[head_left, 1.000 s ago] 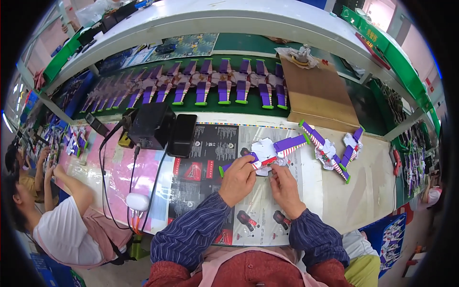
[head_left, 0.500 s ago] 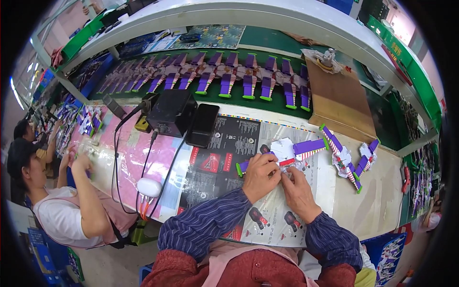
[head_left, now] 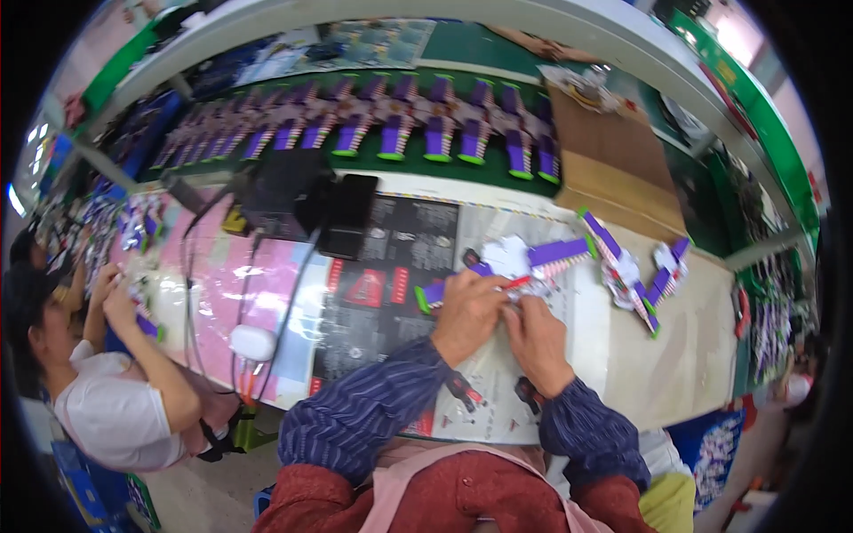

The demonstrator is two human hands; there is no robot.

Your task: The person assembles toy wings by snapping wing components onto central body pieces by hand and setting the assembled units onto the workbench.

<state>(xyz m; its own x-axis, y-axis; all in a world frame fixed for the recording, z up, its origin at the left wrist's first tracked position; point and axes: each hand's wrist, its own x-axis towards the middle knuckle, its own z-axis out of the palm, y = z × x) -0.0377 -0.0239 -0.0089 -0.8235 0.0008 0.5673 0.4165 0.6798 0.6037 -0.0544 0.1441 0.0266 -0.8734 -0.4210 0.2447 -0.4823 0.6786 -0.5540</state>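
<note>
On the worktable in front of me lies a winged toy part point(head_left: 506, 258) with a white middle, purple wings, green tips and red-and-white striped edges. My left hand point(head_left: 469, 313) is closed over its near left side, thumb and fingers pressed together at the white middle beside a small red piece. Close beside it, my right hand point(head_left: 538, 339) pinches at the near edge of the same part. The fingertips almost meet, and they hide any small piece between them. Two similar winged toy parts point(head_left: 625, 277) lie to the right, touching or nearly touching each other.
Rows of similar winged parts point(head_left: 391, 133) fill a green surface beyond the table. A cardboard box point(head_left: 613, 178) stands at the far right. Left of my hands are a black power box point(head_left: 289, 191), a phone point(head_left: 349, 216), cables and a white case point(head_left: 253, 342). A co-worker point(head_left: 124, 391) sits left.
The whole view has shifted and blurred slightly. Both my hands stay on the same winged part, fingers still drawn together. The co-worker's hands have come together at the left.
</note>
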